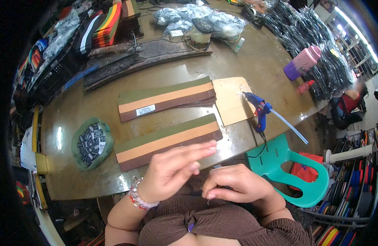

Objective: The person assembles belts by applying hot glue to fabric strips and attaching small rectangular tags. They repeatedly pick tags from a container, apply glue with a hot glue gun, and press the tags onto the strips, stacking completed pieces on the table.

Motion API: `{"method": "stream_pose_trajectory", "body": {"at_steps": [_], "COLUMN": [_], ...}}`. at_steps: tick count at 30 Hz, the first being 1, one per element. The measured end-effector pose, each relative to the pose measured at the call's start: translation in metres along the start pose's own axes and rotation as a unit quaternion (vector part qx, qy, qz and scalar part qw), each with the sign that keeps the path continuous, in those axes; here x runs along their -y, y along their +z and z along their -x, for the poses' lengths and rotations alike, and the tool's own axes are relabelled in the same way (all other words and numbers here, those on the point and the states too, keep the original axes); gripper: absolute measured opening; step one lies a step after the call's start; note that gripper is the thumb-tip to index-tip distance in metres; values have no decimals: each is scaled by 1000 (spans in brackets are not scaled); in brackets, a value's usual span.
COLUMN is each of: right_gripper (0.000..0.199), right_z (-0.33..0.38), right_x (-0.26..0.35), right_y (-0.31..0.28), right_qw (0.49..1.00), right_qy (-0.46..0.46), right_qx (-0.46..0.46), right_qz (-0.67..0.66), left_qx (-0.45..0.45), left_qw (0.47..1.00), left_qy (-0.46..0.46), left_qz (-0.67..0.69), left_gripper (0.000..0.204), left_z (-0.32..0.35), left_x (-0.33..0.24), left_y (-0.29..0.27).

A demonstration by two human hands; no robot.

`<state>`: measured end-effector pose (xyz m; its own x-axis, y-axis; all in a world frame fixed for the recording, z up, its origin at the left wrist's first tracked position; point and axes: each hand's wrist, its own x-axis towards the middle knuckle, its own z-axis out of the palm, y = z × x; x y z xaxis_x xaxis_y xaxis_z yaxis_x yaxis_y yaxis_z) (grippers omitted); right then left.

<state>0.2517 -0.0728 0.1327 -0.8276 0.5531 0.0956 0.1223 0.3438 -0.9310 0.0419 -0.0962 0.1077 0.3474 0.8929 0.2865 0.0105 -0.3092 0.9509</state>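
My left hand [170, 170] is held above the table's near edge, fingers stretched out together, thumb apart, nothing in it. Close by on its right, my right hand [234, 184] is curled with thumb and fingertips pinched; a tiny thin bit shows below the fingertips, too small to name. Just beyond my left hand lies a green, tan and brown striped fabric strip [168, 143]. Behind it rests a small stack of similar strips [166, 100], the top one bearing a white label [145, 110]. A blue glue gun [258, 108] with a clear glue stick sits on a cardboard piece [234, 102].
A green bag of small dark labels [90, 141] is at the table's left. A pink-purple bottle [302, 62] and plastic-wrapped goods [295, 41] stand at the far right. The glue gun's cord hangs over the edge by a teal plastic chair [279, 164]. Another person [351, 102] sits beyond.
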Motion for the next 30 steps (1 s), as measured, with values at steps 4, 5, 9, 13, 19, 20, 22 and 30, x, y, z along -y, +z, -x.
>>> {"method": "stream_pose_trajectory", "body": {"at_steps": [4, 5, 9, 13, 19, 20, 22, 30], "right_gripper": [7, 9, 11, 16, 9, 5, 6, 8], "right_z": [4, 4, -5, -3, 2, -3, -11, 8], "right_x": [2, 3, -6, -4, -6, -12, -22, -8], "right_y": [-8, -7, 0, 6, -6, -9, -8, -10], "right_qw": [980, 973, 949, 985, 948, 953, 973, 988], "right_qy": [-61, -31, -51, -20, -99, -78, 10, -22], "right_qx": [-174, -226, -247, -93, -266, -269, -212, -118], "right_qz": [-71, -34, 190, 145, 145, 114, 89, -96], "left_qx": [57, 93, 19, -38, 94, 103, 75, 52], "left_qw": [998, 987, 999, 990, 994, 994, 995, 969], "left_qy": [-16, -51, -29, 91, 14, 0, -29, 110], "left_qz": [35, 120, -9, -104, -58, -26, 63, -217], "left_gripper": [26, 25, 10, 9, 13, 15, 23, 60], "left_z": [-4, -2, 0, -9, -8, -5, 2, -19], "left_x": [7, 6, 4, 8, 11, 9, 4, 18], "left_y": [19, 19, 7, 4, 16, 14, 10, 15]}}
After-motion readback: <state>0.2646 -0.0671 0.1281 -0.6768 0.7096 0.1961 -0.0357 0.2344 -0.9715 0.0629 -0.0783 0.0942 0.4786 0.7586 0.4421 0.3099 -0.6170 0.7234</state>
